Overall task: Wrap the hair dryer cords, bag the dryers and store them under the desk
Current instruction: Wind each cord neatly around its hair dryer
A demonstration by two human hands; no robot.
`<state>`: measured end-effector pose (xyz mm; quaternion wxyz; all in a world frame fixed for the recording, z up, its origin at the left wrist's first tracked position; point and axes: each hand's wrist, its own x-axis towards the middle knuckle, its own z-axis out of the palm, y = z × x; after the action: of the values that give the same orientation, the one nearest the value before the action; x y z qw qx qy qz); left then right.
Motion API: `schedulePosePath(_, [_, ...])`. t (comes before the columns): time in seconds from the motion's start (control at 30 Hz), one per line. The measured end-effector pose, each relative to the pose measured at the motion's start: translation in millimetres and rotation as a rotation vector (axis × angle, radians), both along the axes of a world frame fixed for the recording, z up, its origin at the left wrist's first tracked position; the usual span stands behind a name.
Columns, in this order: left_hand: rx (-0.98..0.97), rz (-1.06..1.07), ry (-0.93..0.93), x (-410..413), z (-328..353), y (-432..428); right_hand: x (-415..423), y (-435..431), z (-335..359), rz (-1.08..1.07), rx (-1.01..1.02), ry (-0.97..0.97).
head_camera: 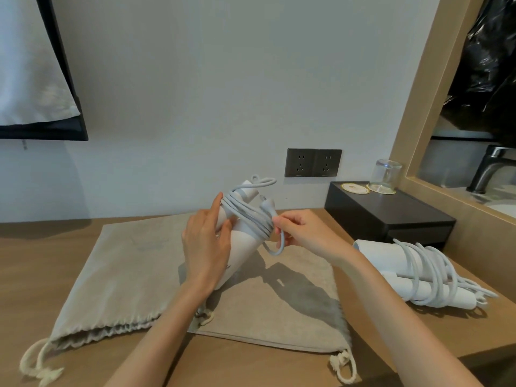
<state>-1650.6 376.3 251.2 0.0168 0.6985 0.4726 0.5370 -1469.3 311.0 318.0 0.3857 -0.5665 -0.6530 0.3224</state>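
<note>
A brown wooden tabletop (42, 261) runs along a plain white wall with a dark double wall socket (313, 162) on it. Two tan cloth drawstring bags lie flat on the tabletop, overlapping a little. The left bag (120, 269) has its gathered mouth and a thick rope string (36, 364) at the near left. The right bag (293, 317) has a rope knot (343, 367) at the near right. Above the bags, in the middle, the person holds a white hair dryer (243, 247) tilted, with its far end up toward the wall. The left hand (205, 247) holds the hair dryer from the left side, its grip closed on the body with one finger lying long up the side. A grey cord (248, 213) is wound many times around the hair dryer, and the plug (266, 205) sticks up near the top. The right hand (301, 233) pinches the cord in a narrow grip just beside the wound part, and a small loose loop hangs under the fingers. Well to the right, a second hair dryer (385, 261) lies on the tabletop with a pale cord (435, 275) wound around it. Behind it sits a black box (391, 216) with a clear glass (386, 175) and a round coaster (355, 188) on top. A wooden frame (417, 113) stands at the far right, and a metal tap (491, 169) shows inside it.
</note>
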Motion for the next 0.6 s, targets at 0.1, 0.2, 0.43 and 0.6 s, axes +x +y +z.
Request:
schedulePosePath(0.1, [0.035, -0.017, 0.052, 1.8, 0.3, -1.3, -2.7, 0.2, 5.0, -0.070, 0.077, -0.028])
schedulePosePath(0.2, [0.069, -0.017, 0.092, 2.5, 0.2, -1.1, -3.7, -3.5, 9.2, -0.106, 0.202, -0.145])
schedulePosePath(0.43, [0.073, -0.082, 0.146, 2.5, -0.4, 0.9, -2.0, -2.0, 7.9, -0.105, 0.228, -0.012])
schedulePosePath(0.6, [0.058, -0.094, 0.153, 2.6, 1.1, -0.6, -2.3, 4.8, 0.3, -0.258, 0.355, -0.007])
